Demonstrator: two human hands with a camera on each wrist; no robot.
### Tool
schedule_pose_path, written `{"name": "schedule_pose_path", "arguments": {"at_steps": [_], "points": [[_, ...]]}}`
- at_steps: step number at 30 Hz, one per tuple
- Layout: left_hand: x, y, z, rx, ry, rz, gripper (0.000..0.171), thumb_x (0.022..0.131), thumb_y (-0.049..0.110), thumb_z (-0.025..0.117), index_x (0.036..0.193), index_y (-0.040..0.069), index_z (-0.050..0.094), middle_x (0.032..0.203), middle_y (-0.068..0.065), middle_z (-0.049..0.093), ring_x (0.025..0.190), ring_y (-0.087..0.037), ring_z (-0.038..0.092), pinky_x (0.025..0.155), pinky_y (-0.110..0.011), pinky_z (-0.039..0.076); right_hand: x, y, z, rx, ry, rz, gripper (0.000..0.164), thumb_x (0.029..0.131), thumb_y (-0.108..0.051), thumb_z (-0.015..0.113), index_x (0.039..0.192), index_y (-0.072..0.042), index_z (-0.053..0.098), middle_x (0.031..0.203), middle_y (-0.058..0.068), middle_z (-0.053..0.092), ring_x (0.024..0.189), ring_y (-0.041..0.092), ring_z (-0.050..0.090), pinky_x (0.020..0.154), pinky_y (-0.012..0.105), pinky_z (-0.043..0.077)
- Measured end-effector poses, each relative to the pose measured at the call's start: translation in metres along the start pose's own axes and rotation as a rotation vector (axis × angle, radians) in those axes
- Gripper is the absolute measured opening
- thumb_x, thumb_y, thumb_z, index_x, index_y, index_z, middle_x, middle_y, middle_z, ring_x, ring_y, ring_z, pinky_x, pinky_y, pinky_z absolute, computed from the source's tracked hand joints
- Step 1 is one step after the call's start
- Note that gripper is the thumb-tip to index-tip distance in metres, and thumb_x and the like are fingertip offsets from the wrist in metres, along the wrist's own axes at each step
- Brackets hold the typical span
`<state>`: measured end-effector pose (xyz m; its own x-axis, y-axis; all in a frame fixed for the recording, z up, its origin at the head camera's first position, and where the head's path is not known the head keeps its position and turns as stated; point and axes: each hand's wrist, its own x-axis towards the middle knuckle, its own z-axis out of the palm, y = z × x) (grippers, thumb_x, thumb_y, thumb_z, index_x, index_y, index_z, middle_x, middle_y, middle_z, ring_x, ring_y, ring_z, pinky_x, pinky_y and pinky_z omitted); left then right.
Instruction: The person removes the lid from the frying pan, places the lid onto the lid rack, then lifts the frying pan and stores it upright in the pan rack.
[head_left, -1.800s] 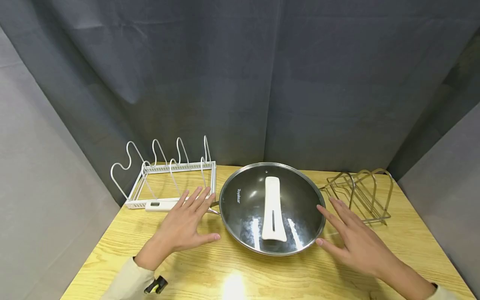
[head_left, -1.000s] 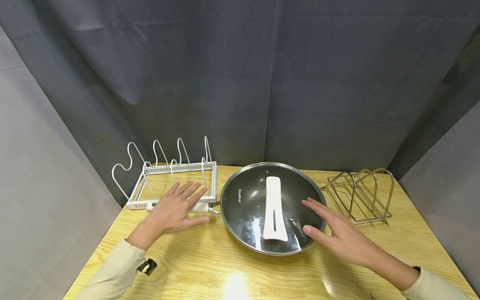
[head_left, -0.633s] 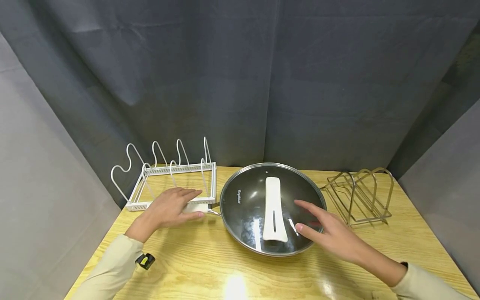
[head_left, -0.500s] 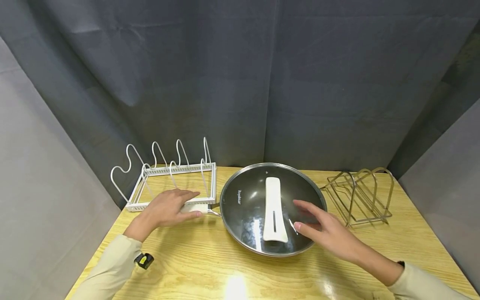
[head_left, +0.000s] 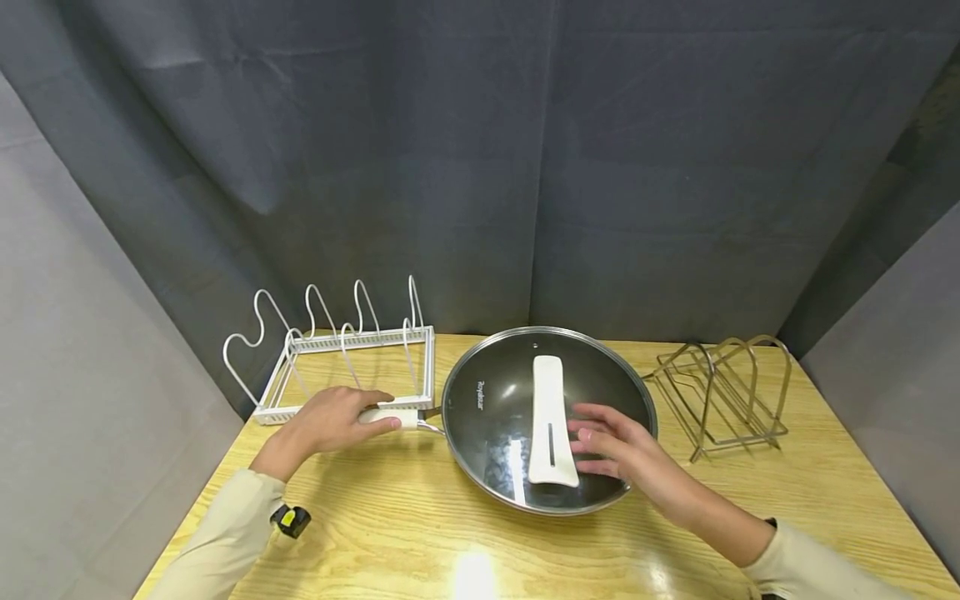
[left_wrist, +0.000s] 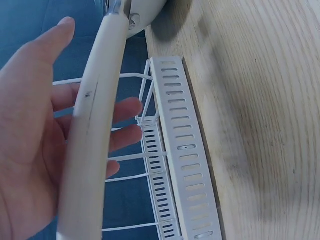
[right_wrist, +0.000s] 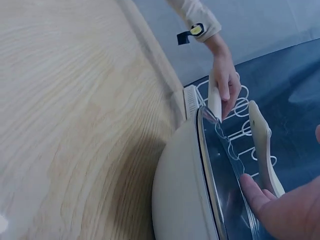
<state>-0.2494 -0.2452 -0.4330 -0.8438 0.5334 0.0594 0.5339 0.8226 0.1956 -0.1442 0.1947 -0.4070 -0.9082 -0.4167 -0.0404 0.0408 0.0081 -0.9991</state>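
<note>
A wok [right_wrist: 175, 190] with a pale outer side stands on the wooden table, covered by a glass lid [head_left: 495, 433] with a steel rim. Its cream handle [left_wrist: 92, 110] points left. My left hand [head_left: 330, 423] is over that handle, thumb on the near side and fingers across the far side; in the left wrist view the thumb stands away and the fingers are loose behind it. My right hand [head_left: 622, 450] is above the lid, fingers loosely bent at the right side of the upright white lid handle [head_left: 551, 425]. The right wrist view shows its thumb near the lid handle's base.
A white wire rack [head_left: 430, 367] stands at the back left, its slotted front rail [left_wrist: 182, 135] right behind the wok handle. To the right is a bronze wire rack [head_left: 786, 375] with rounded arches. A dark grey curtain [head_left: 480, 167] hangs behind the table [head_left: 390, 533].
My left hand has moved down and left onto the wok handle. My right hand has come left from the wok's rim to beside the lid handle. The wok and racks have stayed put.
</note>
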Motion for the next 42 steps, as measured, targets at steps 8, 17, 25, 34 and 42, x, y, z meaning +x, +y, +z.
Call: {"name": "schedule_pose_path", "arguments": {"at_steps": [8, 17, 25, 34, 42], "points": [[-0.001, -0.006, 0.003, -0.040, -0.005, -0.002, 0.062, 0.093, 0.069, 0.059, 0.127, 0.020, 0.073, 0.099, 0.004, 0.076, 0.079, -0.009, 0.066, 0.071, -0.038, 0.055, 0.005, 0.004, 0.003, 0.143, -0.001, 0.064, 0.066, 0.108, -0.022, 0.048, 0.154, 0.010, 0.013, 0.142, 0.025, 0.046, 0.114, 0.021, 0.063, 0.098, 0.033, 0.055], [0.000, -0.009, 0.002, -0.080, -0.014, 0.025, 0.040, 0.091, 0.058, 0.069, 0.117, 0.028, 0.078, 0.106, 0.011, 0.077, 0.083, -0.007, 0.069, 0.071, -0.035, 0.055, 0.013, 0.008, 0.015, 0.256, 0.062, 0.145, 0.074, 0.100, -0.013, 0.062, 0.154, 0.003, 0.014, 0.119, 0.006, 0.058, 0.097, 0.014, 0.063, 0.089, 0.030, 0.056], [0.001, -0.010, 0.004, -0.142, -0.046, -0.022, 0.036, 0.090, 0.053, 0.073, 0.116, 0.029, 0.079, 0.112, 0.009, 0.076, 0.087, -0.008, 0.070, 0.068, -0.033, 0.053, 0.024, 0.015, 0.030, 0.317, 0.169, 0.171, 0.068, 0.097, -0.007, 0.064, 0.146, 0.012, 0.022, 0.112, 0.008, 0.067, 0.095, 0.015, 0.069, 0.083, 0.027, 0.059], [0.003, -0.010, 0.003, -0.208, -0.068, -0.034, 0.039, 0.089, 0.054, 0.074, 0.116, 0.027, 0.079, 0.113, 0.007, 0.076, 0.094, -0.011, 0.072, 0.072, -0.037, 0.056, 0.026, 0.019, 0.041, 0.351, 0.078, 0.162, 0.059, 0.098, -0.007, 0.066, 0.138, 0.015, 0.029, 0.122, 0.015, 0.070, 0.101, 0.019, 0.073, 0.086, 0.033, 0.060], [0.004, -0.011, 0.001, -0.228, -0.085, -0.029, 0.036, 0.089, 0.053, 0.075, 0.115, 0.028, 0.080, 0.111, 0.008, 0.077, 0.090, -0.007, 0.070, 0.069, -0.034, 0.054, 0.032, 0.024, 0.050, 0.334, 0.055, 0.134, 0.055, 0.098, -0.005, 0.066, 0.134, 0.014, 0.028, 0.123, 0.022, 0.064, 0.092, 0.018, 0.073, 0.089, 0.039, 0.060]]}}
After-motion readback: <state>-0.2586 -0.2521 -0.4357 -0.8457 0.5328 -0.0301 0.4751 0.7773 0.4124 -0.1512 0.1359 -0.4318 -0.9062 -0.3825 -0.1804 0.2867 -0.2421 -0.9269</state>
